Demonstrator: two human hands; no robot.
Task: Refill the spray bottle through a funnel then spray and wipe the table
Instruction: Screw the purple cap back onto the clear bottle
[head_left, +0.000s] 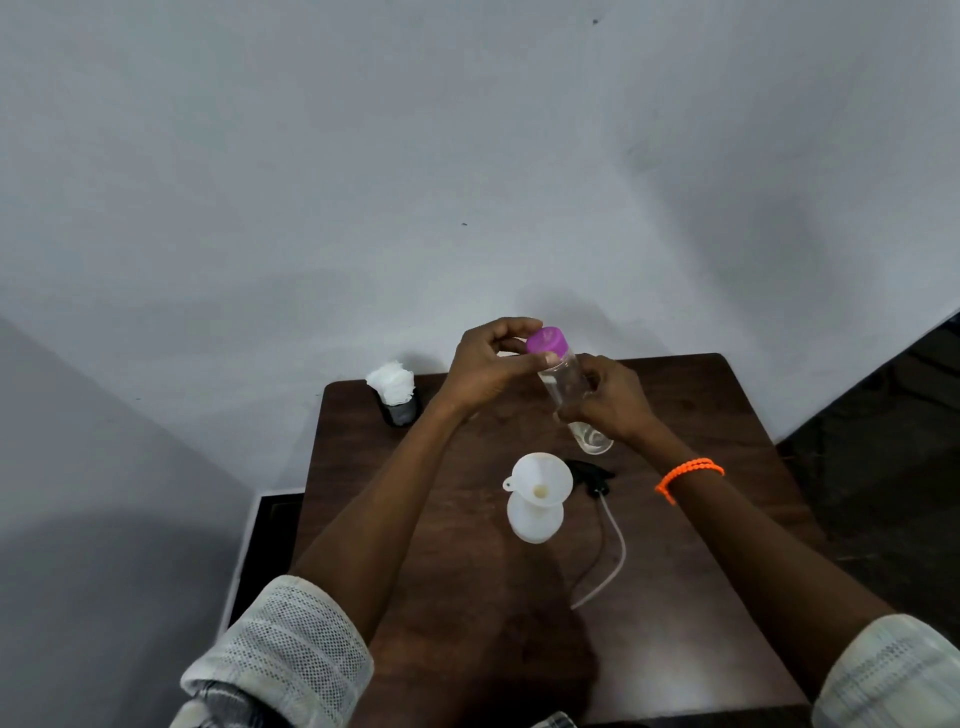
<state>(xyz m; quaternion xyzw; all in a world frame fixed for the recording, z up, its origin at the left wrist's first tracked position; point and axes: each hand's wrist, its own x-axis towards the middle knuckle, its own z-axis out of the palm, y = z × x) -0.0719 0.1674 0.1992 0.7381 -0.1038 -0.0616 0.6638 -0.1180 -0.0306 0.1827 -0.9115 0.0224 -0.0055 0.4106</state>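
A: Grip, item one: clear water bottle is held tilted above the table's far edge, its body clasped by the right hand; its purple cap is pinched by the left hand, fingers curled round it.

B: Task items?

A: White spray bottle is stood near the table's centre, white funnel seated in its neck. Black spray head with tube is laid just beside it. Tissue holder is placed at the far left corner.

B: Hazards?

A: Water may be spilled if the tilted bottle is uncapped carelessly; the light funnel could be knocked askew by a passing wrist.
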